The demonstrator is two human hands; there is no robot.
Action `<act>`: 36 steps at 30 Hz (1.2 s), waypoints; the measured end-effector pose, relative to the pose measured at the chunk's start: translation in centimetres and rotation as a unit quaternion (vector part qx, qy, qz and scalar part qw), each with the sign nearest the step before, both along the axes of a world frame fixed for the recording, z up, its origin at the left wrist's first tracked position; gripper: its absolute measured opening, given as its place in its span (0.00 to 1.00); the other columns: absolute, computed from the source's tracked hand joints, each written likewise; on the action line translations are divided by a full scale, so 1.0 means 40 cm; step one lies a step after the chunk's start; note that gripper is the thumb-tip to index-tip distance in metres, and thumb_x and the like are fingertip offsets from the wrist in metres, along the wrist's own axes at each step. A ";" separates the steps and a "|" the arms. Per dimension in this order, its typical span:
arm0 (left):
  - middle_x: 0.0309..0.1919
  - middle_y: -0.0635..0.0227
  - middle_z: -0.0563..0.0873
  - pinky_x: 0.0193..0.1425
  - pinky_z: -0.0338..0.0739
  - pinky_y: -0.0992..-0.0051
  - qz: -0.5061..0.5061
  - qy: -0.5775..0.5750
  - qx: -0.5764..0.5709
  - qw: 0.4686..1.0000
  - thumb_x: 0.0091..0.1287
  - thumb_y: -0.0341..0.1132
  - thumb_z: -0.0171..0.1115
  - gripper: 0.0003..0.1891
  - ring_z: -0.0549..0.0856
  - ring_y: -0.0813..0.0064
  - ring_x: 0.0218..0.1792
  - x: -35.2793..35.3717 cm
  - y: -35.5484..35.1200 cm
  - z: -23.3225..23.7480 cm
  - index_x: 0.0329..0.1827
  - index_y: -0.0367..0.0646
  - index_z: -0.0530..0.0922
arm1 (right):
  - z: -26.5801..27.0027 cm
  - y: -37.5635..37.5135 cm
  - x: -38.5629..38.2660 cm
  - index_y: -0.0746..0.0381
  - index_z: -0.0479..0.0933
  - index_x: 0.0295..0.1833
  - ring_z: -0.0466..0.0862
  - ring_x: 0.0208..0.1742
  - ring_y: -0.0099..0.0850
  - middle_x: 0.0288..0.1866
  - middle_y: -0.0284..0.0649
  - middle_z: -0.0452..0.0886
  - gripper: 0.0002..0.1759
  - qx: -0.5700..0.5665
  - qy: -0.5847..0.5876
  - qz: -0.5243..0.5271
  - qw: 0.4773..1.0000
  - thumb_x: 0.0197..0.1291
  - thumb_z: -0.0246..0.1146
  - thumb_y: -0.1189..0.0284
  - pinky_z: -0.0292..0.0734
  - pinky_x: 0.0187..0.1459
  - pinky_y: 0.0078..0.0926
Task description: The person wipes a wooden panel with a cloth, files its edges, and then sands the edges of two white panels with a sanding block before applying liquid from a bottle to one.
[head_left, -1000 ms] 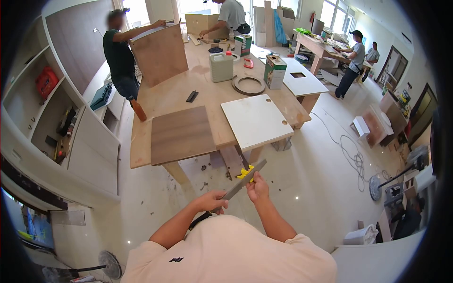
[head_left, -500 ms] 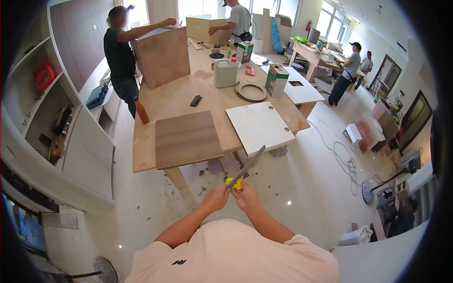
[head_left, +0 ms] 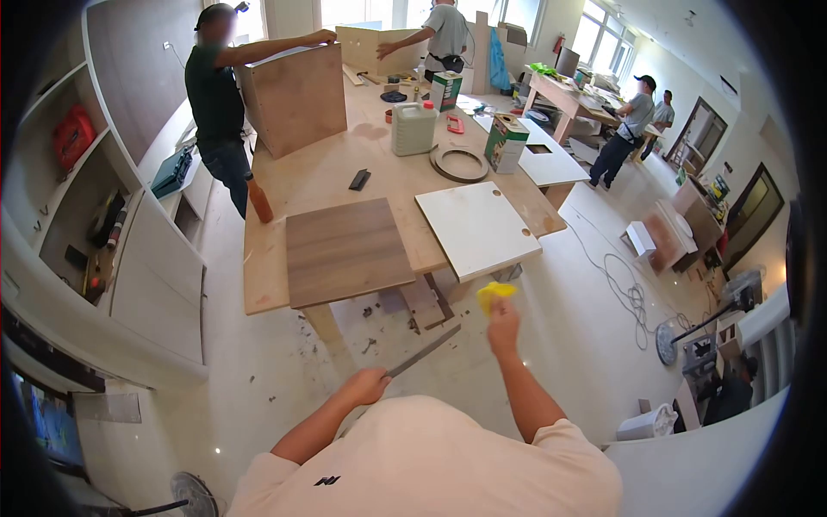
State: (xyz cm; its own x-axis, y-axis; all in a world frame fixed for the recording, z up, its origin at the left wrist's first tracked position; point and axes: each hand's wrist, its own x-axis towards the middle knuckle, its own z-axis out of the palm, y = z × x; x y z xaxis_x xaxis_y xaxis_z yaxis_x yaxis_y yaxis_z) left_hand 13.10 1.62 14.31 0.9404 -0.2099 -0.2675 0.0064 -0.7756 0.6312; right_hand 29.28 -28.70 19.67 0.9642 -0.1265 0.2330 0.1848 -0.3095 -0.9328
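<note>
Left hand [head_left: 369,385]: closed round the near end of the flat bar [head_left: 424,353]. Right hand [head_left: 502,323]: closed on the yellow cloth [head_left: 494,298], bunched; motion blur, so finger detail can't be told. Bar and cloth are apart.

Bar is in the air over the floor [head_left: 586,370], in front of the torso, free end angled forward and right, short of the tabletop [head_left: 263,276]. Cloth is higher in view, near the white board [head_left: 478,231].

Handling, my judgement:
- Firm full-hand grip on the bar's near end; a loose one lets the long free end swing.
- Free end clear of the right forearm and the board edges.
- Cloth folded thick, no loose tails, fingertips covered. Can't tell if the bar's edges are sharp; treat as sharp.
- If they meet: cloth on the flat face, light pressure, strokes away from the body.

Count:
- bar 1, cloth 1
- brown board [head_left: 349,252] 1, at the near edge
- white board 1, two round holes, right of the brown one
- white panel [head_left: 551,161] 1, with a cut-out
- tins 2: one near [head_left: 506,145], one far [head_left: 445,91]
- jug [head_left: 414,129] 1
- coil [head_left: 459,164] 1, beside the near tin
- black piece [head_left: 359,179] 1
- orange bottle [head_left: 259,201] 1, left edge
- big brown box [head_left: 314,99] 1
- other people 4: two across the tabletop, two far right
</note>
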 end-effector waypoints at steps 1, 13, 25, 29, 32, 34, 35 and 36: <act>0.43 0.43 0.86 0.52 0.78 0.51 0.000 -0.002 0.007 1.000 0.73 0.41 0.56 0.15 0.84 0.40 0.48 0.015 -0.010 0.009 0.45 0.36 0.82 | -0.005 0.055 -0.055 0.66 0.82 0.48 0.86 0.43 0.38 0.38 0.40 0.86 0.13 -0.062 -0.042 0.058 0.995 0.77 0.53 0.72 0.78 0.49 0.32; 0.44 0.43 0.86 0.52 0.78 0.51 -0.044 0.012 0.009 0.999 0.72 0.40 0.59 0.15 0.84 0.43 0.49 0.111 -0.017 0.106 0.43 0.33 0.83 | -0.094 0.171 -0.157 0.55 0.81 0.48 0.86 0.56 0.30 0.51 0.33 0.87 0.11 -0.366 -0.317 0.269 0.832 0.59 0.63 0.76 0.67 0.70 0.45; 0.26 0.51 0.85 0.38 0.77 0.59 0.052 -0.029 -0.132 0.989 0.74 0.40 0.58 0.16 0.84 0.53 0.29 0.040 0.016 0.160 0.32 0.35 0.79 | -0.335 -0.122 0.068 0.64 0.78 0.52 0.84 0.44 0.31 0.42 0.39 0.83 0.09 0.139 0.147 -0.056 0.978 0.74 0.59 0.71 0.84 0.44 0.30; 0.19 0.63 0.82 0.27 0.74 0.68 0.132 0.032 -0.220 0.966 0.75 0.41 0.58 0.17 0.81 0.72 0.21 0.100 -0.063 0.188 0.29 0.38 0.78 | -0.143 0.059 0.058 0.66 0.79 0.52 0.82 0.45 0.26 0.44 0.38 0.82 0.10 0.258 0.099 -0.023 0.961 0.73 0.61 0.71 0.82 0.45 0.27; 0.20 0.70 0.80 0.21 0.71 0.76 0.145 0.104 -0.311 0.934 0.76 0.40 0.57 0.15 0.78 0.81 0.19 0.142 -0.086 0.191 0.33 0.39 0.79 | 0.024 0.138 0.013 0.65 0.83 0.49 0.82 0.46 0.33 0.45 0.41 0.83 0.08 0.043 -0.103 -0.012 0.994 0.67 0.65 0.74 0.79 0.49 0.29; 0.22 0.71 0.80 0.21 0.72 0.77 0.146 0.151 -0.361 0.909 0.76 0.40 0.56 0.13 0.77 0.81 0.18 0.159 -0.090 0.178 0.36 0.41 0.79 | 0.029 0.165 -0.033 0.62 0.85 0.45 0.82 0.50 0.39 0.44 0.42 0.84 0.07 -0.012 -0.149 0.067 0.986 0.61 0.68 0.76 0.76 0.53 0.33; 0.23 0.72 0.81 0.22 0.72 0.77 0.146 0.167 -0.385 0.896 0.76 0.39 0.55 0.12 0.76 0.81 0.18 0.169 -0.094 0.175 0.38 0.42 0.78 | 0.018 0.174 -0.048 0.61 0.86 0.43 0.81 0.50 0.40 0.44 0.40 0.83 0.07 -0.056 -0.155 0.122 0.979 0.59 0.69 0.76 0.75 0.54 0.35; 0.25 0.70 0.81 0.20 0.71 0.77 0.153 0.175 -0.387 0.892 0.77 0.37 0.55 0.10 0.76 0.81 0.18 0.170 -0.101 0.195 0.40 0.39 0.78 | 0.013 0.184 -0.072 0.60 0.86 0.42 0.80 0.49 0.39 0.44 0.40 0.83 0.06 -0.093 -0.197 0.137 0.966 0.59 0.69 0.77 0.74 0.53 0.35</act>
